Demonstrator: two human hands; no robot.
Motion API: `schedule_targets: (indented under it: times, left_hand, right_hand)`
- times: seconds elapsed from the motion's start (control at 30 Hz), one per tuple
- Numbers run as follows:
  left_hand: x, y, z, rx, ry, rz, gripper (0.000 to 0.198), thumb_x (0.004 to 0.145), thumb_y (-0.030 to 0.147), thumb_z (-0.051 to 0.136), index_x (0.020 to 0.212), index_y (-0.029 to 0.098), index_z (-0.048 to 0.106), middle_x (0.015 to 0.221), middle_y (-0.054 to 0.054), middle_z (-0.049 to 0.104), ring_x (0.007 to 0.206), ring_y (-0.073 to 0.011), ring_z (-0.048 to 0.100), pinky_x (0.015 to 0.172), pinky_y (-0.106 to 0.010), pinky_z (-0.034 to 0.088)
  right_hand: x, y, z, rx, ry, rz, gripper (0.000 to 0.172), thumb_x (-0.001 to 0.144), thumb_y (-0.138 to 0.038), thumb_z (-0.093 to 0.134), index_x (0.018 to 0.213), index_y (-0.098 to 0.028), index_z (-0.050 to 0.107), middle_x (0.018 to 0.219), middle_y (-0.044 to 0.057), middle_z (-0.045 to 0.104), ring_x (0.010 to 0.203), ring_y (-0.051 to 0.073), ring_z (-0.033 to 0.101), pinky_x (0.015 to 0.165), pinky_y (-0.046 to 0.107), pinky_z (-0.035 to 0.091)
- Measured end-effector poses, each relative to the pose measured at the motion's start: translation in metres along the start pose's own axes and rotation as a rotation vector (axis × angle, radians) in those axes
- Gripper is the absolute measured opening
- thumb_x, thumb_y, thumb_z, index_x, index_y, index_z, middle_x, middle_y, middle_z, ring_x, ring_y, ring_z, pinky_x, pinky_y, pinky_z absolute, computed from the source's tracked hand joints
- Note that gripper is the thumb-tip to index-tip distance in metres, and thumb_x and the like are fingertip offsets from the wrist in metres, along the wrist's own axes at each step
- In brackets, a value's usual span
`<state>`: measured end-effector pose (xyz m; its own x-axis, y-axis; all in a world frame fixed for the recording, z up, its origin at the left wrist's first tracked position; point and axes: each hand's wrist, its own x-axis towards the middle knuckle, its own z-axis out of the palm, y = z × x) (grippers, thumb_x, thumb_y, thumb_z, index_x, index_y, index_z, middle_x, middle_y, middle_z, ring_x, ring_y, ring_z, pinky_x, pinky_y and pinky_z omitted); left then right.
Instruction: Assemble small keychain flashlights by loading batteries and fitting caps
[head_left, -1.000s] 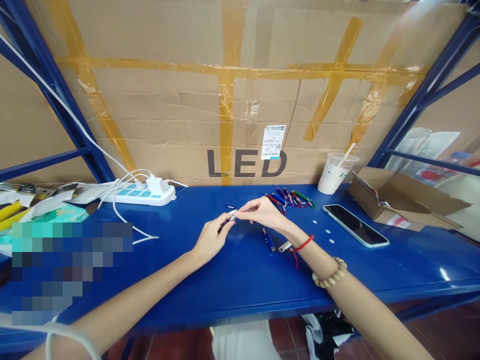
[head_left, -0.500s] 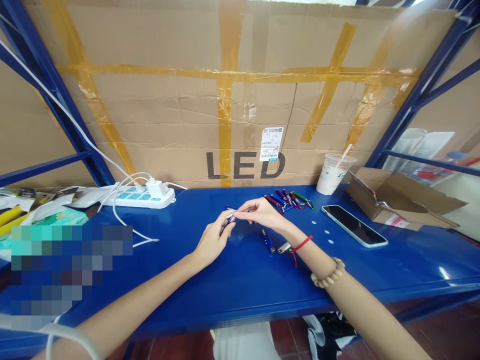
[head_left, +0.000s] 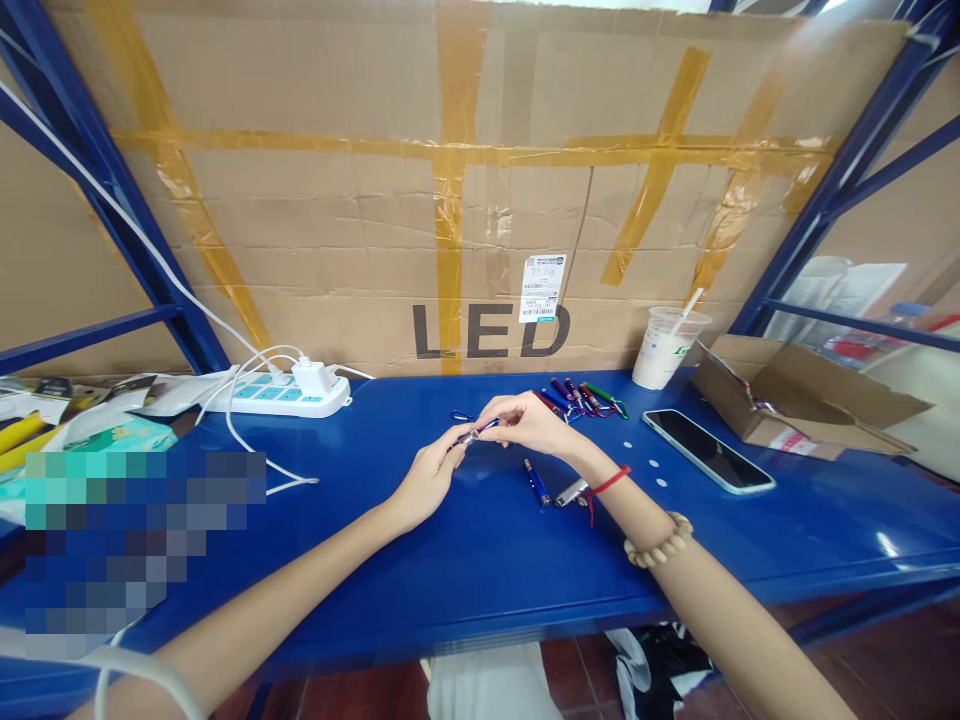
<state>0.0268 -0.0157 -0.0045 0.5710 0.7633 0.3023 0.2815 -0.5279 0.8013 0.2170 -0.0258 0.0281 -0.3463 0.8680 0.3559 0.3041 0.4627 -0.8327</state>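
Observation:
Both of my hands meet over the middle of the blue shelf top (head_left: 480, 560). My left hand (head_left: 424, 480) pinches the silver end of a small keychain flashlight (head_left: 472, 436). My right hand (head_left: 529, 424) grips the other end of the same flashlight with closed fingers. A blue carabiner clip (head_left: 460, 416) lies just behind the hands. Another small blue flashlight (head_left: 537, 482) and a silver part (head_left: 571, 492) lie on the shelf under my right wrist. A pile of several coloured keychain flashlights (head_left: 581, 397) lies behind my right hand.
A white power strip (head_left: 285, 395) with a charger and cables sits at the back left. A plastic cup with a straw (head_left: 663, 347), a phone (head_left: 708, 450) and an open cardboard box (head_left: 802, 405) are at the right. A large taped "LED" carton (head_left: 480, 200) stands behind.
My hands stay together on the small flashlight; the fingers have shifted slightly, and the flashlight now lies more level between them.

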Motion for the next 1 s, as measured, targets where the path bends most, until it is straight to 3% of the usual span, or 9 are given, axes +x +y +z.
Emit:
schedule_targets:
  times: [0.23, 0.4, 0.6, 0.83, 1.0]
  left_hand:
    - [0.000, -0.006, -0.001, -0.012, -0.064, 0.013, 0.039, 0.086, 0.033, 0.032, 0.109, 0.013, 0.056, 0.065, 0.000, 0.047, 0.060, -0.0123, 0.041, 0.060, -0.024, 0.037]
    - [-0.001, -0.007, -0.002, 0.008, -0.086, 0.036, 0.033, 0.086, 0.031, 0.032, 0.096, 0.014, 0.057, 0.060, 0.002, 0.043, 0.055, -0.0112, 0.040, 0.056, -0.023, 0.034]
    - [-0.001, -0.005, -0.002, 0.041, -0.061, 0.020, 0.027, 0.086, 0.027, 0.033, 0.094, 0.015, 0.055, 0.059, 0.004, 0.043, 0.056, -0.0103, 0.041, 0.058, -0.022, 0.035]
    - [0.000, -0.005, -0.001, 0.089, -0.068, 0.003, 0.026, 0.086, 0.026, 0.033, 0.097, 0.017, 0.055, 0.060, 0.004, 0.046, 0.055, -0.0108, 0.044, 0.060, -0.022, 0.036]
    - [-0.001, -0.005, 0.000, 0.119, -0.035, 0.014, 0.026, 0.089, 0.026, 0.030, 0.102, 0.019, 0.051, 0.065, 0.003, 0.049, 0.061, -0.0116, 0.047, 0.063, -0.022, 0.036]
  right_hand:
    - [-0.001, 0.003, 0.006, -0.088, 0.047, -0.073, 0.022, 0.064, -0.037, 0.072, 0.069, -0.015, 0.071, 0.073, 0.003, 0.061, 0.049, 0.008, 0.051, 0.046, 0.022, 0.044]
    - [-0.002, 0.007, 0.010, -0.279, 0.071, -0.020, 0.021, 0.067, -0.038, 0.070, 0.069, -0.017, 0.071, 0.071, 0.002, 0.063, 0.049, 0.008, 0.050, 0.047, 0.021, 0.038]
    - [-0.003, 0.005, 0.012, -0.456, 0.098, 0.016, 0.019, 0.071, -0.036, 0.066, 0.066, -0.018, 0.070, 0.068, 0.001, 0.063, 0.052, 0.008, 0.049, 0.048, 0.020, 0.033]
    - [-0.001, 0.012, 0.013, -0.428, 0.087, 0.106, 0.027, 0.070, -0.041, 0.063, 0.066, -0.015, 0.069, 0.060, 0.002, 0.063, 0.046, 0.008, 0.046, 0.044, 0.021, 0.031]
    - [0.000, 0.001, 0.010, -0.321, 0.067, 0.136, 0.032, 0.070, -0.043, 0.062, 0.069, -0.012, 0.066, 0.049, 0.001, 0.057, 0.040, 0.008, 0.044, 0.041, 0.021, 0.033]
